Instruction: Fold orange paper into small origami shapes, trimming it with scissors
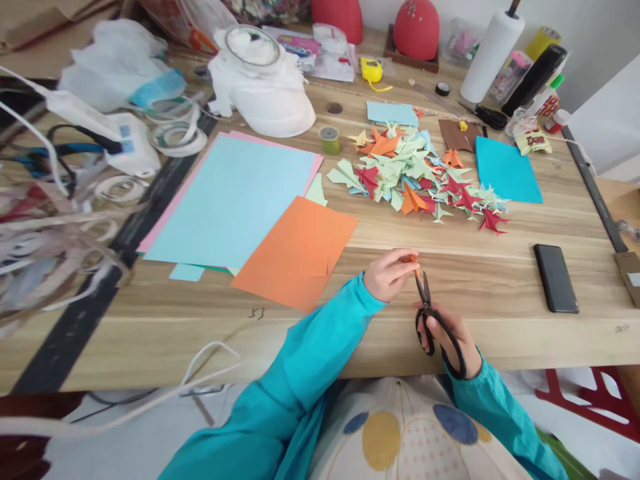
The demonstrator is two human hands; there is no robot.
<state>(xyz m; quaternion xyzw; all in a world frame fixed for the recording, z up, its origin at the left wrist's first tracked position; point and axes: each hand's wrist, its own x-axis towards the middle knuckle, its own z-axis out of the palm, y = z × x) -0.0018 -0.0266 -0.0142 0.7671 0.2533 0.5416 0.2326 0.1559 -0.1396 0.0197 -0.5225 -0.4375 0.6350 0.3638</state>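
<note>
My left hand (pixel 388 275) pinches a small folded piece of orange paper (pixel 414 259) above the front part of the table. Just below it, my right hand (pixel 460 333) grips black-handled scissors (pixel 426 297) by their loops. The blades point up, slightly apart, with their tips close to the orange paper; whether they touch it I cannot tell. Beyond my hands lies a pile of folded paper shapes (pixel 405 163) in pale green, orange, red and blue. To the left, an orange sheet (pixel 300 253) overlaps a stack topped by a light blue sheet (pixel 240 200).
A black phone (pixel 556 278) lies at the right, with a bright blue sheet (pixel 507 170) behind it. A green spool (pixel 329 140), a yellow tape measure (pixel 371 70) and a white roll (pixel 493 57) stand farther back. Ribbons and cables (pixel 65 233) crowd the left side.
</note>
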